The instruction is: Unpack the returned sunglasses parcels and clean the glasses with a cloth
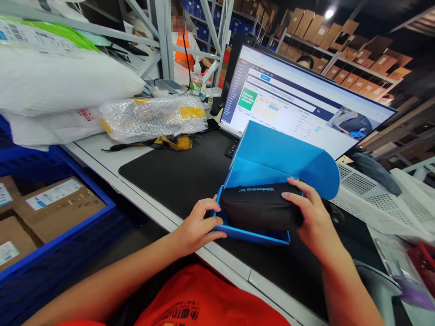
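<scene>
Two things are being handled at one time: a blue box (283,149) and a black pouch (258,208). By the left hand (200,224), the left wall of the box is pinched between thumb and fingers. By the right hand (311,217), the right end of the pouch is grasped, with fingers laid over its top.

As far as can be judged, the work is about halfway: the lid is raised, and the pouch is placed at least partly in the box. Whether it is being packed or taken out cannot be told from one moment. The lid is not closed, and the front flap is not folded up.

The pouch is found between both grips, directly under the right fingers and just to the right of the left fingertips. The raised lid is seen beyond the grips, and farther behind it a monitor (285,97). Below them, a black mat (170,176) is spread. Just beyond the right hand, a mouse (337,215) is placed.
</scene>
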Available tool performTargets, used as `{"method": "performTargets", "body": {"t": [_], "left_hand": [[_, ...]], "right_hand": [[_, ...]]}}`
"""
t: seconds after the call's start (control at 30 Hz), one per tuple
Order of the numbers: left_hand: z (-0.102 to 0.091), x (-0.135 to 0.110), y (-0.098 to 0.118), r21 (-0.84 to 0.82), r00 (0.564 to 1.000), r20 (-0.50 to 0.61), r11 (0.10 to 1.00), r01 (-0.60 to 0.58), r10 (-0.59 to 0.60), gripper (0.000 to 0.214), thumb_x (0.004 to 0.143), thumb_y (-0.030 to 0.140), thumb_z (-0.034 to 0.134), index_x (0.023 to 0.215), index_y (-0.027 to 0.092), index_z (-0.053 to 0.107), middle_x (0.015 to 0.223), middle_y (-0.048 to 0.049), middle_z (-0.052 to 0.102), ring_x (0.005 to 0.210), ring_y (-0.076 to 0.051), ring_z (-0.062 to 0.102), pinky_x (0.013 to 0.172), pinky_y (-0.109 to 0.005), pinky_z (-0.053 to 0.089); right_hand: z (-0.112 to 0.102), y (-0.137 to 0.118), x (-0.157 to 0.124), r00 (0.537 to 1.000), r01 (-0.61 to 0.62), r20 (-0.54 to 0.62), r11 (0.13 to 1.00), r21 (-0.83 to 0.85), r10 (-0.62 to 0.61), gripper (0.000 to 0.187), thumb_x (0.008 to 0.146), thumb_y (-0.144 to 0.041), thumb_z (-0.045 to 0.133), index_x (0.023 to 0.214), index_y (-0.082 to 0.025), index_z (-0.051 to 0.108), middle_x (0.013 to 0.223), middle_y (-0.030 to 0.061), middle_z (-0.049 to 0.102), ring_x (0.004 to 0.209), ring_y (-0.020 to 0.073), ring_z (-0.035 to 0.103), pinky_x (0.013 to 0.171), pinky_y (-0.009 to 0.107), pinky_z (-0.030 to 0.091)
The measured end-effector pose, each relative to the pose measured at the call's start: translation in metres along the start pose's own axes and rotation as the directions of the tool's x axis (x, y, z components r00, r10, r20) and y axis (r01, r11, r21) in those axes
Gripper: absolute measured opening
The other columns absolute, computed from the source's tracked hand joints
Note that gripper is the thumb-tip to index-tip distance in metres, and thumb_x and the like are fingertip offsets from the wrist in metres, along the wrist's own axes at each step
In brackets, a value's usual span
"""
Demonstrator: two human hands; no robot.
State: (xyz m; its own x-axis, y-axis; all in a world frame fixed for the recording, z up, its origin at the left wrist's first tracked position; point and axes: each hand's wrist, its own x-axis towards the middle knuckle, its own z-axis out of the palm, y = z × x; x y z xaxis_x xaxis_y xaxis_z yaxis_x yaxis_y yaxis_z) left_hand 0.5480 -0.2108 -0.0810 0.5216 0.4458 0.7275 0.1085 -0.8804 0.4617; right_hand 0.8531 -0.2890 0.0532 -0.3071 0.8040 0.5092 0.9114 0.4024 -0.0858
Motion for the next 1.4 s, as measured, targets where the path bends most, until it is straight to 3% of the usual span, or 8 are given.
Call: {"method": "performTargets", "body": {"t": [0.27,0.47,0.63,0.77,0.97,1.13,1.23,1.4], "left_hand": [[-0.004,-0.003,0.004,0.089,0.987,-0.132,0.991,0.098,-0.086,0.053,0.081,0.026,0.081,0.125,0.018,0.054,0.137,-0.0164,0.047,0.13,-0.029,0.05,0.106,-0.048,0.054],[-0.008,0.003,0.006,0.151,0.999,0.042,0.988,0.029,-0.035,0.055,0.087,0.026,0.075,0.135,0.018,0.05,0.13,-0.0147,0.061,0.128,-0.027,0.055,0.11,-0.045,0.049],[-0.004,0.01,0.009,0.163,0.981,-0.07,0.968,0.188,-0.179,0.102,0.071,0.046,0.088,0.153,0.02,0.032,0.153,-0.0222,0.041,0.141,-0.039,0.044,0.114,-0.057,0.042],[-0.007,0.024,0.015,0.084,0.919,0.096,0.923,0.375,-0.382,0.134,0.066,0.042,0.091,0.162,0.027,0.0,0.167,-0.0206,0.019,0.151,-0.044,0.029,0.117,-0.061,0.038],[-0.011,0.037,0.004,0.016,0.84,0.24,0.868,0.497,-0.486,0.128,0.069,0.038,0.088,0.162,0.032,0.001,0.167,-0.0153,0.024,0.151,-0.042,0.029,0.117,-0.057,0.04],[-0.011,0.033,-0.007,0.005,0.821,0.177,0.834,0.551,-0.543,0.129,0.064,0.044,0.091,0.162,0.031,0.007,0.164,-0.0162,0.031,0.15,-0.041,0.032,0.12,-0.059,0.035],[-0.009,0.025,-0.009,0.013,0.842,0.129,0.85,0.527,-0.524,0.127,0.065,0.051,0.089,0.162,0.029,0.009,0.164,-0.0166,0.031,0.15,-0.041,0.032,0.121,-0.062,0.031],[0.002,0.015,-0.008,-0.02,0.948,-0.056,0.95,0.312,-0.313,0.098,0.068,0.058,0.085,0.15,0.026,0.041,0.15,-0.0142,0.052,0.142,-0.038,0.047,0.121,-0.061,0.033]], "right_hand": [[0.025,-0.04,-0.01,0.996,-0.054,0.05,0.964,-0.26,0.069,0.075,0.087,0.007,0.047,0.147,-0.037,0.049,0.151,0.0134,0.051,0.13,0.0395,0.057,0.081,0.05,0.064],[0.002,-0.035,-0.026,0.752,-0.227,0.649,0.969,0.092,0.114,0.078,0.091,-0.006,0.051,0.162,-0.028,0.026,0.166,0.0136,0.026,0.142,0.0299,0.047,0.107,0.043,0.053],[0.011,-0.052,-0.037,0.836,-0.314,0.452,0.947,-0.07,0.311,0.049,0.099,-0.022,0.049,0.146,-0.01,0.054,0.147,0.0216,0.053,0.122,0.0335,0.066,0.097,0.046,0.06],[-0.004,-0.054,-0.056,0.909,-0.373,0.182,0.926,-0.053,0.376,0.033,0.101,-0.026,0.048,0.122,-0.019,0.073,0.115,0.0099,0.077,0.097,0.0259,0.077,0.083,0.037,0.065],[-0.027,-0.028,-0.062,0.695,-0.598,0.363,0.779,-0.187,0.62,0.031,0.096,-0.041,0.056,0.085,-0.023,0.078,0.078,0.0074,0.077,0.069,0.0279,0.075,0.061,0.037,0.06],[0.003,-0.027,-0.062,0.757,-0.651,0.275,0.724,0.228,0.593,0.075,0.092,-0.057,0.06,0.156,-0.024,0.039,0.155,0.0138,0.048,0.141,0.0359,0.048,0.115,0.054,0.043],[0.026,-0.038,-0.07,0.806,-0.582,0.265,0.626,0.519,0.53,0.095,0.092,-0.063,0.059,0.164,-0.03,0.007,0.17,0.0084,0.019,0.156,0.0313,0.019,0.125,0.055,0.022],[0.044,-0.056,-0.092,0.813,-0.506,0.15,0.554,0.662,0.563,0.102,0.085,-0.063,0.069,0.164,-0.031,0.013,0.17,0.0091,0.021,0.155,0.0329,0.021,0.126,0.053,0.024]]}}
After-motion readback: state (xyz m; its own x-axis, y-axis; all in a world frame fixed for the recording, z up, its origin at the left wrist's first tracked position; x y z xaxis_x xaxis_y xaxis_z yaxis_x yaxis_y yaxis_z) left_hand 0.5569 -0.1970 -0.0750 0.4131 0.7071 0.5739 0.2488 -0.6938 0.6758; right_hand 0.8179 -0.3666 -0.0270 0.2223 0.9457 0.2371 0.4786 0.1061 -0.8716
